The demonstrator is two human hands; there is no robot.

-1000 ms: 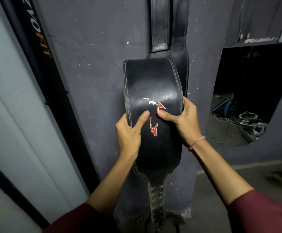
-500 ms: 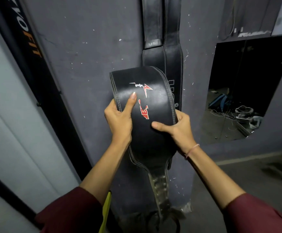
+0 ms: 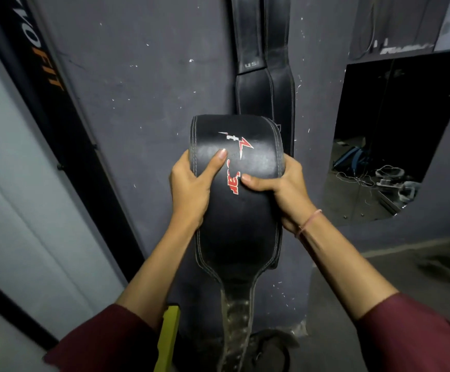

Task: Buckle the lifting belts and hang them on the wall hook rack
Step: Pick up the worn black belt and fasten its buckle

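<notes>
Both hands, left point(image 3: 191, 189) and right point(image 3: 285, 191), clamp the folded black belt point(image 3: 240, 218) by its edges. Hanging looks underway; next it must rise to the hook, out of view, beside the hung belt point(image 3: 265, 89).

Maroon sleeves point(image 3: 105, 342), pink wrist band point(image 3: 308, 221), R.

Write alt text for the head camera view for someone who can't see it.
Two hands, left hand and right hand, grip a folded black lifting belt by its sides before a dark grey wall. Another black belt hangs on the wall behind it.
</notes>
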